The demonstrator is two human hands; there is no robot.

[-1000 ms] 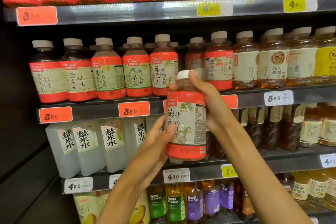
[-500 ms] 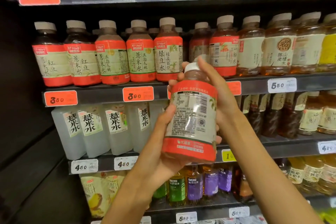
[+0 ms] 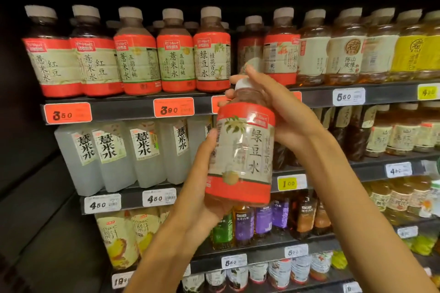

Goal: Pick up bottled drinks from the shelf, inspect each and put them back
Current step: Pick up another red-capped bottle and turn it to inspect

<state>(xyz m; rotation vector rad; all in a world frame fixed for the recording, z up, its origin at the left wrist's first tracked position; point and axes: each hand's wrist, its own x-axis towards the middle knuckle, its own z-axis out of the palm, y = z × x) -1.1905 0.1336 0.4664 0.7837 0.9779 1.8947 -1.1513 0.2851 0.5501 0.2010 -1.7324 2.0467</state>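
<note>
I hold a bottled drink (image 3: 242,150) with a red-and-cream label and white cap in front of the shelves, tilted slightly, its front label facing me. My left hand (image 3: 202,188) cups its base and lower side from the left. My right hand (image 3: 276,112) wraps the neck and cap from the right. Behind it, the shelf (image 3: 123,109) carries a row of similar red-labelled bottles (image 3: 176,54), with a gap just right of the matching bottle (image 3: 212,54).
Clear white bottles (image 3: 142,150) fill the shelf below on the left, amber tea bottles (image 3: 345,50) stand to the right, and small purple and green bottles (image 3: 262,223) sit lower down. Price tags (image 3: 173,107) line each shelf edge. A dark cabinet wall (image 3: 28,173) bounds the left.
The bottle has been turned in my hands: front label, then the back with barcode, now the front again. The view has come closer and dropped slightly.
</note>
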